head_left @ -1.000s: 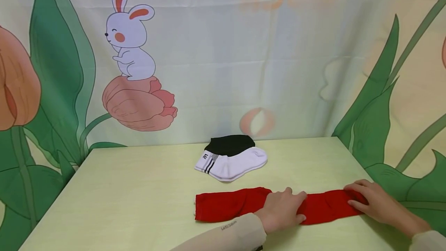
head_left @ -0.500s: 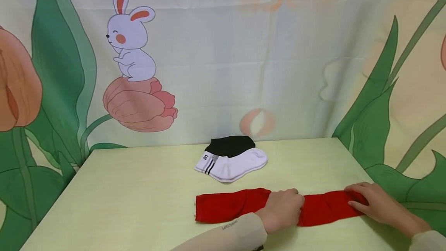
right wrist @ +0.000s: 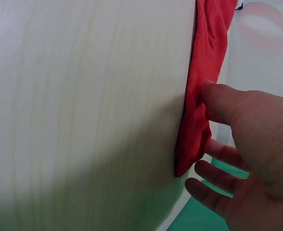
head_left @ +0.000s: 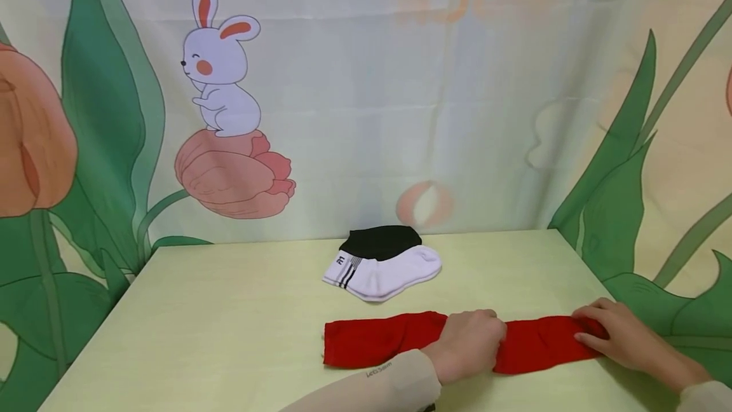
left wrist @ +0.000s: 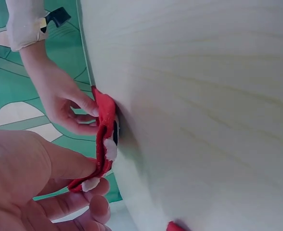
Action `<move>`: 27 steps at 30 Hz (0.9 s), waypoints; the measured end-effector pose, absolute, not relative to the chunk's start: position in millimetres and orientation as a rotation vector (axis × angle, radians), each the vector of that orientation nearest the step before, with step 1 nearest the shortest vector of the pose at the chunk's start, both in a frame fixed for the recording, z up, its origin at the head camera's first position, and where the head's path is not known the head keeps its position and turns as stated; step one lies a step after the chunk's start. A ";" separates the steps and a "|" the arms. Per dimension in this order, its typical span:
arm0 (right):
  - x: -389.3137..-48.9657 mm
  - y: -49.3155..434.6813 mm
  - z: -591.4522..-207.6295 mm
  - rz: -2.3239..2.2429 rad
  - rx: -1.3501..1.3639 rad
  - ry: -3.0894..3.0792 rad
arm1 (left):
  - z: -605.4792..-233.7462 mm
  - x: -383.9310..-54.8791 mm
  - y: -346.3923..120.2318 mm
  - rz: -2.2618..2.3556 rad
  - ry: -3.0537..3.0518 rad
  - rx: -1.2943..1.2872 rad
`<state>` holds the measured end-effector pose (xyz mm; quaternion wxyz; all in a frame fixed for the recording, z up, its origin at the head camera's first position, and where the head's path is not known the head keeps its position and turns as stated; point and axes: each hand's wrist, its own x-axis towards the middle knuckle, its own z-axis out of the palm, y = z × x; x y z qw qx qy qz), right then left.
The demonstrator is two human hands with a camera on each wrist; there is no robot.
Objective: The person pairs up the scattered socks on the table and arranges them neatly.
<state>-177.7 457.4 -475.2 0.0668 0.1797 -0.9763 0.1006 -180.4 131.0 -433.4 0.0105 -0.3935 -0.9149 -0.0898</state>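
Observation:
Two red socks lie end to end across the table in the head view. My left hand covers where they meet. In the left wrist view, its thumb and fingers pinch the open edge of the right red sock, where white fuzzy lining shows. My right hand holds that sock's far right end, the thumb on one face and a forefinger partly hidden behind the cloth. The left red sock lies flat, its right end hidden by my left hand.
A white sock pair with dark stripes lies behind the red socks, overlapping a black sock. The pale table reaches back to a printed curtain, which also hangs beyond its right edge.
My left hand's fingers were spread over the red cloth and have curled in to pinch it. The right hand stays at the sock's end. The head view has shifted slightly.

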 end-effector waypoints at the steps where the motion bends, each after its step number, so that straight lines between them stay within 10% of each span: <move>1: -178.2 457.8 -475.4 0.293 0.545 -2.940 | -432.7 -179.7 131.2 -0.277 -2.842 -1.233; 27: -185.6 456.3 -488.1 0.218 0.700 -2.579 | -403.5 -164.7 127.2 -0.171 -2.623 -1.295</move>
